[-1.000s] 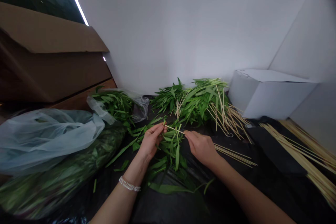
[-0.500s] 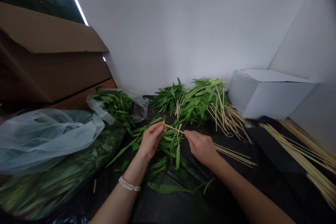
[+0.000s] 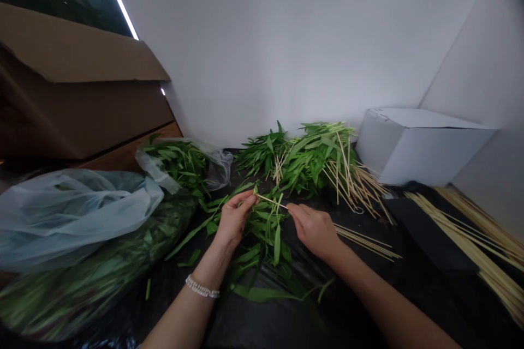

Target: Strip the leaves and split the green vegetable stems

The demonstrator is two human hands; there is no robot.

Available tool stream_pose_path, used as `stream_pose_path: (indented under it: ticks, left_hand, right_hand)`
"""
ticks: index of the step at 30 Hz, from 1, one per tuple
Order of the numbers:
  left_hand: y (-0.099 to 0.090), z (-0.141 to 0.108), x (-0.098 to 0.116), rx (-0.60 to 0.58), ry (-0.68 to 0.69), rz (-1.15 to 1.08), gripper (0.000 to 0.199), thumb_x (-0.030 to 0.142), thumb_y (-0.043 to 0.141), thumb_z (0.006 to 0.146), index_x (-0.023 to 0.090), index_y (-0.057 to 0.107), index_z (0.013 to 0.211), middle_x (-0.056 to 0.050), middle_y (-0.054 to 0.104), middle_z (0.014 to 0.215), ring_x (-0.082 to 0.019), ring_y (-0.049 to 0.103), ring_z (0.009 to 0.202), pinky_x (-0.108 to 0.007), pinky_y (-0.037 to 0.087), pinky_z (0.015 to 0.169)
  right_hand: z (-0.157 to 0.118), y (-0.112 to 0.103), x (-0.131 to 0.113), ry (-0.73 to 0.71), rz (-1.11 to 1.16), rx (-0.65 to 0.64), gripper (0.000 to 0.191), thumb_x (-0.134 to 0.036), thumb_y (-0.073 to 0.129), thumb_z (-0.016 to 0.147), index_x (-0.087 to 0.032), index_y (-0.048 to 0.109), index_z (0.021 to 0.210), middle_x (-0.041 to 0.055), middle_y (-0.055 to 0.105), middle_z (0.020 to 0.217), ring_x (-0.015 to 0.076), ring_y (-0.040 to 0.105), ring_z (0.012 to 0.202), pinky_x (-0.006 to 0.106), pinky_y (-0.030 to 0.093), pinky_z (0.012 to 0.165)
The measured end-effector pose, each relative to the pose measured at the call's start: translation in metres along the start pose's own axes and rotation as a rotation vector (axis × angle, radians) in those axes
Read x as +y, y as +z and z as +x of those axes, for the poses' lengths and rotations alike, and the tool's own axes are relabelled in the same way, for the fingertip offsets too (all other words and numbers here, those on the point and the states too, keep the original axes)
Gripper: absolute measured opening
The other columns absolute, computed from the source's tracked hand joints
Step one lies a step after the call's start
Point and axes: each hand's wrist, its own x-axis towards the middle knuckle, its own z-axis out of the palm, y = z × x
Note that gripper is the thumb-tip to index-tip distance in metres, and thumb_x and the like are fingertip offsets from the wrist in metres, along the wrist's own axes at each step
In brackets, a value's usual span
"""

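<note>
Bamboo skewer (image 3: 270, 200) — pinched by left hand (image 3: 233, 218) at tip, right hand (image 3: 314, 228) farther along — scarcely moved, seemingly mid-step.

a single head-worn camera looks forward and down from the near side, above and behind the forearms (image 3: 180, 313), which run in from the near edge. it sits about arm's reach from the left hand (image 3: 234, 219) and right hand (image 3: 316, 229), both close to mid-view. the wide view spans black plastic sheeting (image 3: 245, 327) near, a white wall (image 3: 266, 54) far, a cardboard box (image 3: 82, 60) left and a white box (image 3: 442, 152) right.
</note>
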Motion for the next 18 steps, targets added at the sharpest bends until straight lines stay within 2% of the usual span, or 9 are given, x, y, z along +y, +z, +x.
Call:
stream_pose_path:
  ticks: [18]
  left_hand:
    - [-0.0045, 0.0016, -0.002, 0.017, 0.067, 0.132, 0.036, 0.029, 0.088, 0.051, 0.014, 0.075, 0.081, -0.005, 0.074, 0.075, -0.014, 0.066, 0.069, -0.026, 0.049, 0.073]
  right_hand:
    - [0.0002, -0.0013, -0.0005, 0.01, -0.007, -0.055, 0.03, -0.018, 0.039, 0.096, -0.019, 0.063, 0.114, 0.0041, 0.068, 0.084, 0.0144, 0.064, 0.076, 0.022, 0.041, 0.065]
